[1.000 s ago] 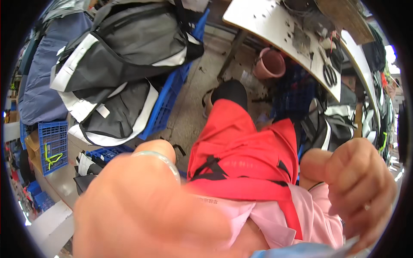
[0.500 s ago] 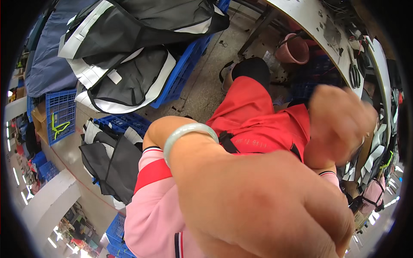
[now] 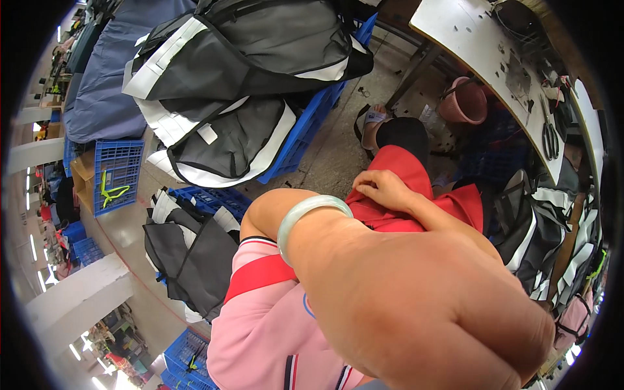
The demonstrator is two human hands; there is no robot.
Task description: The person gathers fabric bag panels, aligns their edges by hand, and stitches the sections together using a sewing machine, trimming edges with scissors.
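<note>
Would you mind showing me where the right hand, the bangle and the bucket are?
Right hand (image 3: 385, 190), head view: on the back of the hand.
Bangle (image 3: 300, 211), head view: on the upper left of its band.
Bucket (image 3: 469, 103), head view: on its inner wall.

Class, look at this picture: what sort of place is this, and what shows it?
Probably a sewing workshop: dark grey and white fabric pieces heaped over a blue plastic crate, and black-handled scissors on a scrap-strewn white worktable.
</note>
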